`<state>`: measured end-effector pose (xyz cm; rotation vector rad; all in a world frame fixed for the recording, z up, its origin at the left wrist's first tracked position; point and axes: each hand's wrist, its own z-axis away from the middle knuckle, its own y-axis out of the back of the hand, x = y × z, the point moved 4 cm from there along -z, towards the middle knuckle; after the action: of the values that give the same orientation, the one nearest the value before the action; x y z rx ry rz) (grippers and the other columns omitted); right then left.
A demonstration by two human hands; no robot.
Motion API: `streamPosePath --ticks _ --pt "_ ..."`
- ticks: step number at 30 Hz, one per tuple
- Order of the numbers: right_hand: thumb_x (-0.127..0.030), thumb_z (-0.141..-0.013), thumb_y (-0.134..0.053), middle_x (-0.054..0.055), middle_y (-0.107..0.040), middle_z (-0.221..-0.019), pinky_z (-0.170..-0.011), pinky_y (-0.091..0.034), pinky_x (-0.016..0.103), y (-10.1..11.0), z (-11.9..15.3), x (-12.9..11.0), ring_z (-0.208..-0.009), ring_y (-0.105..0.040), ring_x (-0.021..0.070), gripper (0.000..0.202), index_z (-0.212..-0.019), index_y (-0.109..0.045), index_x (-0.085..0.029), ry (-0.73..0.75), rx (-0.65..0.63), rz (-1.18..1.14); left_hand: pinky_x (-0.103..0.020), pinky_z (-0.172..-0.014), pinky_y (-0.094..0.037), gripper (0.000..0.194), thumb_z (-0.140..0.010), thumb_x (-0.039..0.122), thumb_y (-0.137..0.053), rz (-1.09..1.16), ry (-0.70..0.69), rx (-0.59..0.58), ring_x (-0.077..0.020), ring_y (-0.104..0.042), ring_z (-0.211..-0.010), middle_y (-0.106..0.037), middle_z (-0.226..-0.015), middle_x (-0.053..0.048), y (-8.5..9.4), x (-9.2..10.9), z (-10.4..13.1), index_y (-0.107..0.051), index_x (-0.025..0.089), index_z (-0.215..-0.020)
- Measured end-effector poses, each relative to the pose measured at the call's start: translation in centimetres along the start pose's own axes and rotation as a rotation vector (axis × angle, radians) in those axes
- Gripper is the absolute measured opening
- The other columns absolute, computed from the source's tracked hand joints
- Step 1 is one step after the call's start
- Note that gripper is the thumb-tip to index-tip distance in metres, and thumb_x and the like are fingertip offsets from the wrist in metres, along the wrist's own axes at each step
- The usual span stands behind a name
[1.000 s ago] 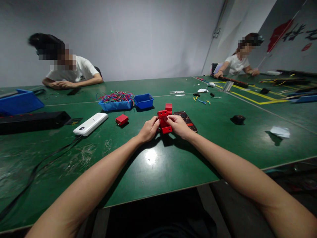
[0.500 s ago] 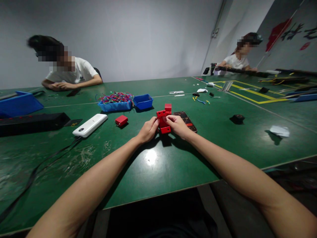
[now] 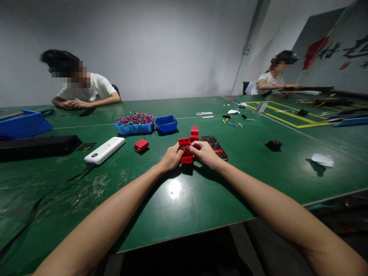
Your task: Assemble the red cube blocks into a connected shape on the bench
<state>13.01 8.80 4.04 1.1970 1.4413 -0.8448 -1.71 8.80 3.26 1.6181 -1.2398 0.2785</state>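
Observation:
Between my hands is a red block-like piece [image 3: 187,159] with small round holes in its upper and lower parts, held just above the green table. My left hand [image 3: 171,157] pinches its left side. From the right, my right hand [image 3: 204,153] grips it with thumb and fingers pressed together. Some of the piece's middle is hidden behind my fingers. Just behind it stands a separate-looking red block [image 3: 194,132]; whether the two touch, I cannot tell. A phone [image 3: 215,147] with a lit screen lies beside my right hand. Left of my hands rests another red block [image 3: 141,145] with metal pins.
A blue bin of colourful wires [image 3: 135,122] stands beside a smaller blue bin [image 3: 166,124]. On the left are a white power bank [image 3: 105,150] with a black cable and a black bar [image 3: 40,147]. Right are a black part [image 3: 273,145] and crumpled paper [image 3: 322,160]. Two people sit across the table.
The view has tilted up slightly, so things sit lower in it. The red piece has turned a little and shifted slightly left between my fingers. Both hands keep hold of it.

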Motion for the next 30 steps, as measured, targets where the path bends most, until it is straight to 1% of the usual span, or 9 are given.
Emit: streamPosePath --ticks 4,9,12,17,19,22,24,27,30 --pt "-0.046 -0.060 -0.076 -0.003 -0.058 -0.059 -0.052 -0.040 0.023 -0.1 0.0 0.1 -0.053 -0.050 0.0095 0.035 -0.064 -0.061 -0.015 -0.031 0.026 -0.050 -0.028 -0.072 -0.045 0.038 -0.094 0.042 -0.033 -0.008 -0.003 0.012 -0.0174 -0.060 -0.076 -0.067 -0.090 -0.006 0.1 0.3 0.0 -0.059 0.015 -0.104" --pt "-0.039 -0.057 -0.078 -0.004 -0.056 -0.055 -0.049 -0.041 0.022 -0.4 0.0 1.1 -0.049 -0.050 0.0086 0.030 -0.061 -0.058 -0.017 -0.181 0.101 -0.251 -0.027 -0.072 -0.044 0.039 -0.095 0.045 -0.032 0.000 0.012 0.010 -0.0161 -0.058 -0.076 -0.066 -0.088 -0.004 0.0 0.3 0.0 -0.058 0.017 -0.100" --pt "-0.035 -0.057 -0.078 -0.004 -0.056 -0.053 -0.047 -0.041 0.021 -0.5 0.0 1.1 -0.046 -0.049 0.0079 0.026 -0.061 -0.059 -0.017 -0.220 0.121 -0.320 -0.027 -0.072 -0.043 0.038 -0.095 0.046 -0.032 0.004 0.013 0.007 -0.0152 -0.057 -0.075 -0.065 -0.085 -0.003 0.0 0.2 0.0 -0.057 0.017 -0.097" --pt "-0.039 -0.062 -0.075 0.000 -0.061 -0.056 -0.052 -0.048 0.027 -0.2 0.0 0.7 -0.052 -0.056 0.0133 0.026 -0.066 -0.061 -0.017 -0.204 0.162 -0.378 -0.026 -0.070 -0.042 0.044 -0.096 0.048 -0.027 0.017 -0.024 -0.053 -0.0138 -0.052 -0.069 -0.059 -0.075 -0.001 0.0 1.0 0.1 -0.057 0.017 -0.085" --pt "-0.043 -0.064 -0.074 0.000 -0.060 -0.055 -0.051 -0.047 0.026 0.2 -0.1 0.7 -0.053 -0.056 0.0138 0.028 -0.065 -0.060 -0.018 -0.190 0.210 -0.358 -0.026 -0.068 -0.041 0.046 -0.095 0.049 -0.028 0.018 -0.033 -0.088 -0.0136 -0.051 -0.069 -0.057 -0.073 -0.001 0.0 1.4 0.2 -0.057 0.017 -0.081" --pt "-0.045 -0.063 -0.075 -0.003 -0.054 -0.049 -0.049 -0.043 0.025 0.7 -0.3 0.9 -0.052 -0.055 0.0134 0.031 -0.065 -0.059 -0.019 -0.175 0.255 -0.321 -0.026 -0.064 -0.039 0.047 -0.093 0.052 -0.032 -0.009 -0.026 -0.128 -0.0133 -0.049 -0.066 -0.055 -0.069 0.000 -0.1 1.6 0.3 -0.057 0.016 -0.075" --pt "-0.043 -0.060 -0.078 -0.004 -0.055 -0.051 -0.051 -0.043 0.024 0.8 -0.4 1.0 -0.053 -0.055 0.0128 0.032 -0.066 -0.060 -0.018 -0.162 0.251 -0.316 -0.026 -0.062 -0.037 0.048 -0.092 0.053 -0.034 -0.026 -0.022 -0.135 -0.0130 -0.047 -0.064 -0.054 -0.068 0.000 -0.1 1.5 0.3 -0.057 0.016 -0.073" --pt "-0.038 -0.055 -0.081 -0.003 -0.063 -0.060 -0.055 -0.045 0.024 0.7 -0.5 1.0 -0.057 -0.057 0.0123 0.031 -0.070 -0.062 -0.018 -0.146 0.219 -0.329 -0.026 -0.061 -0.036 0.047 -0.091 0.054 -0.038 -0.037 -0.024 -0.139 -0.0126 -0.047 -0.065 -0.054 -0.069 0.000 -0.2 1.4 0.2 -0.059 0.015 -0.074" --pt "-0.034 -0.055 -0.081 -0.002 -0.067 -0.066 -0.062 -0.047 0.025 0.5 -0.6 0.9 -0.063 -0.061 0.0132 0.031 -0.074 -0.064 -0.018 -0.141 0.169 -0.354 -0.026 -0.062 -0.037 0.046 -0.090 0.054 -0.041 -0.046 -0.021 -0.132 -0.0123 -0.048 -0.065 -0.056 -0.070 0.000 -0.3 1.2 0.2 -0.061 0.015 -0.076"
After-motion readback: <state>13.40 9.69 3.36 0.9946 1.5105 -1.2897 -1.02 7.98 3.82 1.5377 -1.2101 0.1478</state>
